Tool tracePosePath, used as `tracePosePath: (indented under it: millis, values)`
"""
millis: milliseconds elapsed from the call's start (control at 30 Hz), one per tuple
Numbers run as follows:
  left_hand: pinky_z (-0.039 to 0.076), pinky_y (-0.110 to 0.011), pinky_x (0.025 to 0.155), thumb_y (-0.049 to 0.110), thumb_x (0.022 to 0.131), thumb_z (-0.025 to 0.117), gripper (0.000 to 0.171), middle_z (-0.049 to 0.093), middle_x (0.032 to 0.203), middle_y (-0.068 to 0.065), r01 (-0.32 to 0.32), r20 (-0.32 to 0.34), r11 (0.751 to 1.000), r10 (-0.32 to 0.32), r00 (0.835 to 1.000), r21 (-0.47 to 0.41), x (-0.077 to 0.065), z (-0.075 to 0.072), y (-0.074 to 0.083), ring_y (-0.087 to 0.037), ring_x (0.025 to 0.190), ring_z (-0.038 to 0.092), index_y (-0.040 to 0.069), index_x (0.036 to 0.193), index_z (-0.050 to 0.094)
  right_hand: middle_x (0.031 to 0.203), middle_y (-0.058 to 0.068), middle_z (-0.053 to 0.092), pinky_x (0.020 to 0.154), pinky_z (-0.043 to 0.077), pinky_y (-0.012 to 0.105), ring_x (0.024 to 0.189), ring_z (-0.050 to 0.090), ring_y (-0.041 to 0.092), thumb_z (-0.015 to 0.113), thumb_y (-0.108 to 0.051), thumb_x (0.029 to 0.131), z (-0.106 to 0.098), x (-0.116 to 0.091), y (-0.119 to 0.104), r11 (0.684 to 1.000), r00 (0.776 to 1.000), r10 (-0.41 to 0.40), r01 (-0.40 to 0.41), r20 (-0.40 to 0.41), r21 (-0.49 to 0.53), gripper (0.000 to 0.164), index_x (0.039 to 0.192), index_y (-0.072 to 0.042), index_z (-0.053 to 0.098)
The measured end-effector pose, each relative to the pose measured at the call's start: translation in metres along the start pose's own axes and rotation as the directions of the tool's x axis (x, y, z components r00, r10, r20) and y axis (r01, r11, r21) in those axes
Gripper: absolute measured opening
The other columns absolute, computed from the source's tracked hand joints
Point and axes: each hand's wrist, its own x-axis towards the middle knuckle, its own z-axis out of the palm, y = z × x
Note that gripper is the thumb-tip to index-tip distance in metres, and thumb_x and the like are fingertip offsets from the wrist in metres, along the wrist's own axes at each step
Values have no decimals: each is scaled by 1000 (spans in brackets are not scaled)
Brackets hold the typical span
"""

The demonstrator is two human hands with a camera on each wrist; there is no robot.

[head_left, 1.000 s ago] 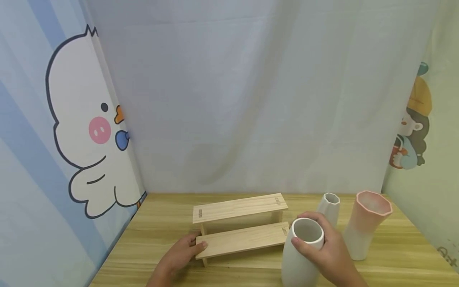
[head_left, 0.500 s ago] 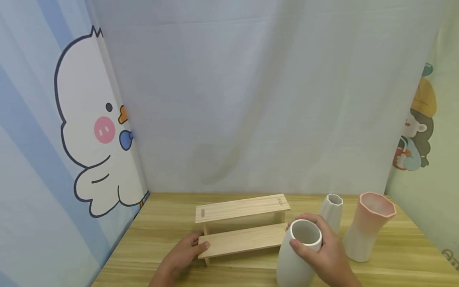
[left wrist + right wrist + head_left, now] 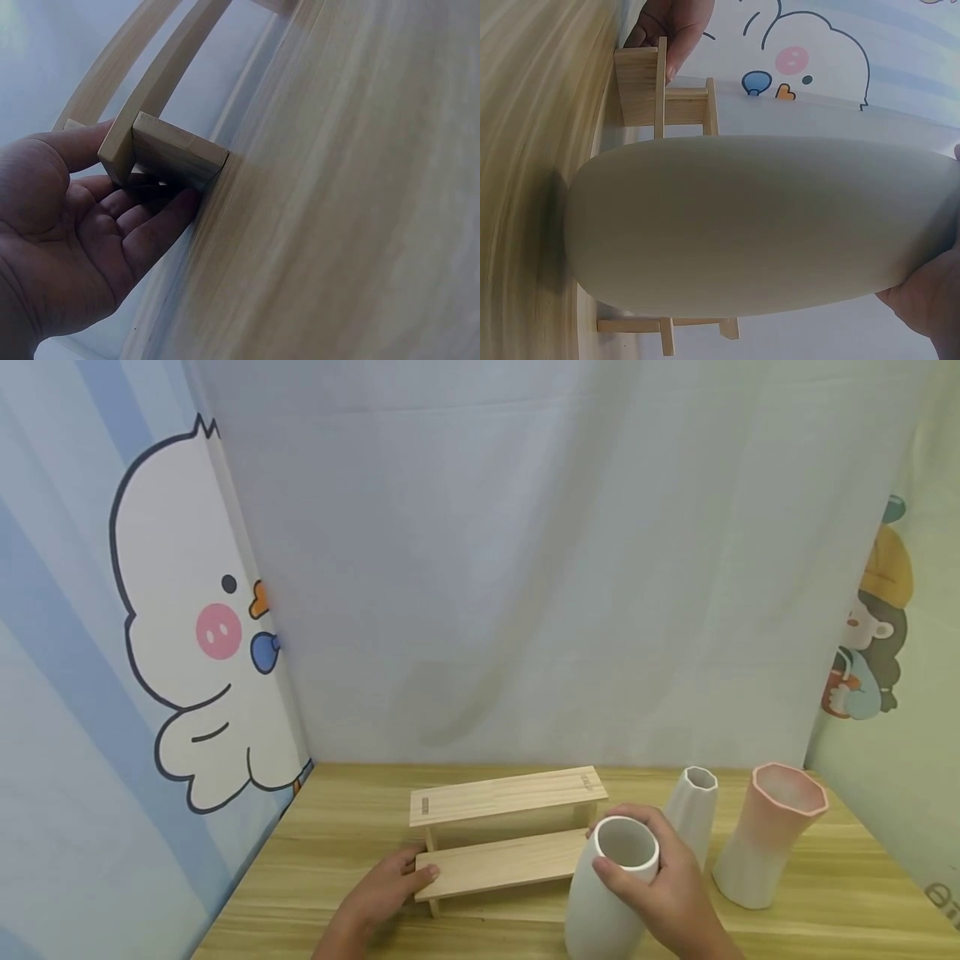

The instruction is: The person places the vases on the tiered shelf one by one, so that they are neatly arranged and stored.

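Gripping tall, smooth white ceramic-looking vase (image 3: pixel 603 910) near rim, right hand (image 3: pixel 669 883) curled round, in front of pale two-tier wooden stand's (image 3: pixel 498 864) right end; pinching left end with left hand (image 3: pixel 382 887). Probably mid-positioning, so careful steering next.

Large white vase (image 3: pixel 606 910) carried left by the right hand (image 3: pixel 667 889).
Over the last second, the vase and the hand around its rim have shifted left toward the wooden shelf, so they now cover the right end of its lower board (image 3: pixel 502 864), where a joint mark showed a second ago. Behind the hand, more of the small white vase (image 3: pixel 692 814) has come into view, and the gap between the hand and the pink vase (image 3: pixel 772 835) has widened.
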Motion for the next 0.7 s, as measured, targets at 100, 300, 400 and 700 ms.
tracePosePath:
  millis: [100, 300, 400, 700]
  values:
    - [48, -53, 93, 40, 100, 56, 76, 38, 146, -36, -18, 28, 1000, 19, 999, -6, 1, -1, -2, -44, 126, 48, -11, 149, 27, 105, -6, 70, 76, 54, 27, 91, 67, 11, 76, -1, 82, 1, 1, -1, 1000, 1000, 0, 0, 2, 0, 44, 119, -13, 56]
    - [47, -53, 95, 41, 100, 55, 77, 41, 145, -34, -27, 49, 999, 28, 998, -20, 3, -1, -4, -43, 129, 48, -12, 149, 25, 106, -5, 70, 76, 54, 27, 91, 67, 10, 76, -2, 82, 5, 5, -1, 1000, 1000, -9, 9, 4, 8, 44, 120, -11, 56]
    - [45, -55, 98, 41, 100, 55, 78, 39, 146, -35, -17, 46, 1000, 18, 999, -24, 3, -1, -4, -47, 131, 44, -12, 149, 24, 106, -3, 71, 77, 54, 27, 92, 68, 11, 76, -2, 82, 6, 8, -3, 1000, 1000, -17, 17, 8, 20, 44, 119, -12, 56]
    - [41, -60, 100, 45, 97, 59, 77, 36, 147, -36, 16, -11, 1000, -16, 1000, 11, 3, 0, -5, -52, 133, 39, -7, 148, 34, 106, -2, 72, 76, 55, 28, 90, 68, 11, 77, -5, 82, 12, 15, -7, 1000, 1000, 2, -2, -1, 24, 43, 118, -16, 57]
